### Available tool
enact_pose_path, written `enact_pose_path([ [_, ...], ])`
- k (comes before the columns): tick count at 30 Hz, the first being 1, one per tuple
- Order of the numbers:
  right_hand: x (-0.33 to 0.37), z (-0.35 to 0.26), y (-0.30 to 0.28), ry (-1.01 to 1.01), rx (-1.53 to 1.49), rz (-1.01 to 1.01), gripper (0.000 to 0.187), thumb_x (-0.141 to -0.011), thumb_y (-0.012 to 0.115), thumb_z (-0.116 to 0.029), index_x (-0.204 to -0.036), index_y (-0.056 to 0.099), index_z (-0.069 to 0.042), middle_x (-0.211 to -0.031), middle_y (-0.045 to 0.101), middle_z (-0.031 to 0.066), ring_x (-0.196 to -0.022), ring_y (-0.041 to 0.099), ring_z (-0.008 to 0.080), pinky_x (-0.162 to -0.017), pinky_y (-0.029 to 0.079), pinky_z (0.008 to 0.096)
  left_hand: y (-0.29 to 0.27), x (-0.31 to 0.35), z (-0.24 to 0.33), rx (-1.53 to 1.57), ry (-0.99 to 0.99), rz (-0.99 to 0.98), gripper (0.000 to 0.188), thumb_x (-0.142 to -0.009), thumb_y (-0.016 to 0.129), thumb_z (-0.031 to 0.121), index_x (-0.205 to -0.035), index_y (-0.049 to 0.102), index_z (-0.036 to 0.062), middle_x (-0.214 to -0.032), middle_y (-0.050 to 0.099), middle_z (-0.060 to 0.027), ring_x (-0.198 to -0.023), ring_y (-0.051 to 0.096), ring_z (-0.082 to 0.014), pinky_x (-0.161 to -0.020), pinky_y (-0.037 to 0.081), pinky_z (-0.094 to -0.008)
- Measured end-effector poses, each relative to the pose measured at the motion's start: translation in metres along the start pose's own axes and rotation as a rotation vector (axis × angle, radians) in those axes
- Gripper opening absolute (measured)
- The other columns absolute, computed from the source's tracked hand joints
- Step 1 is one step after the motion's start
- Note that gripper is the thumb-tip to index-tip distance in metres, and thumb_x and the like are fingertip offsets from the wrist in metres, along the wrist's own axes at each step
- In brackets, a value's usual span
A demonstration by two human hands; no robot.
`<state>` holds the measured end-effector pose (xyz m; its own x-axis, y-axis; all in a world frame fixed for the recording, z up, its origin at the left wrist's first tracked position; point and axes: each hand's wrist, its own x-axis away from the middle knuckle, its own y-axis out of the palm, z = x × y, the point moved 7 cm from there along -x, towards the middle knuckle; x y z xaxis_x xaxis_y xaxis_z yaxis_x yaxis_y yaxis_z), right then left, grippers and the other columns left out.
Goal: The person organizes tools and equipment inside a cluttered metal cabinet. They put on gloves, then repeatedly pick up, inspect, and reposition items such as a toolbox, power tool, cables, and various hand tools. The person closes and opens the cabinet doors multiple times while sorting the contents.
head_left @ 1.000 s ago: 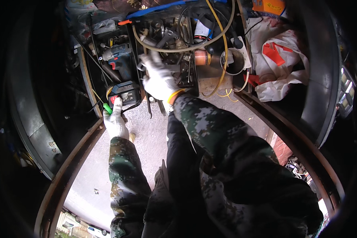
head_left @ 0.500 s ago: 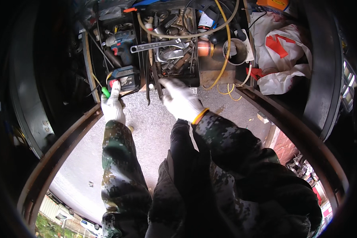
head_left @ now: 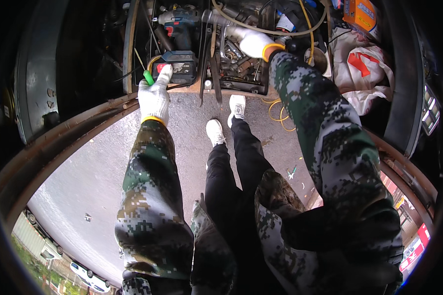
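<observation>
My left hand [head_left: 155, 98], in a white knit glove, is closed around the green handle of a screwdriver [head_left: 148, 76], its thin shaft pointing up and away. The thumb of that hand rests against the battery of a blue-black cordless impact driver [head_left: 178, 30] lying in the left bay. My right hand [head_left: 255, 43], gloved the same way, is over the middle tool bay with its fingers closed at an adjustable wrench [head_left: 217, 18]. The wrench is blurred, and the hand hides part of it. Sockets and loose metal tools [head_left: 241, 66] lie beneath that hand.
A hose [head_left: 268, 33] loops over the bays, and a yellow cable [head_left: 280, 118] hangs down at the right. White plastic bags [head_left: 362, 64] and an orange box [head_left: 362, 17] fill the right side. Pry bars [head_left: 214, 73] stick out over the front edge. A brown metal rail [head_left: 59, 132] curves by the left.
My right hand has moved away from the front edge, deeper into the middle bay and onto the wrench. The left keeps the screwdriver beside the battery. The whole view has shifted, showing both shoes.
</observation>
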<state>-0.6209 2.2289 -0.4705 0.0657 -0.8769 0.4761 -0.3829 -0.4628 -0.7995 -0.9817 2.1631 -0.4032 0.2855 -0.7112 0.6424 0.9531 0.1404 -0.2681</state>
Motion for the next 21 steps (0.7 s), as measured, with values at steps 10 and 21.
enact_pose_path([
  [10,0.039,-0.006,-0.029,-0.296,-0.082,-0.067,0.038,-0.107,0.063,-0.018,-0.142,0.075,-0.008,-0.138,0.079,0.0121,-0.121,0.076,0.0302,-0.110,0.058,0.0411,0.005,0.009,0.005,0.066,0.017,-0.021,0.044,-0.097,0.094,0.035,-0.115,0.069,0.0040,-0.076,0.056,0.0048,-0.059,0.046,-0.0058,-0.055,0.037,-0.0261],
  [21,0.012,0.010,-0.048,-0.052,0.126,-0.047,0.088,-0.093,0.051,0.008,-0.177,0.036,-0.014,-0.121,0.078,0.0213,-0.089,0.077,0.0300,-0.077,0.062,0.0418,0.003,0.010,0.004,0.044,-0.029,-0.058,0.047,-0.095,0.095,0.042,-0.109,0.064,0.0116,-0.078,0.058,0.0058,-0.060,0.052,-0.0062,-0.053,0.042,-0.0240],
])
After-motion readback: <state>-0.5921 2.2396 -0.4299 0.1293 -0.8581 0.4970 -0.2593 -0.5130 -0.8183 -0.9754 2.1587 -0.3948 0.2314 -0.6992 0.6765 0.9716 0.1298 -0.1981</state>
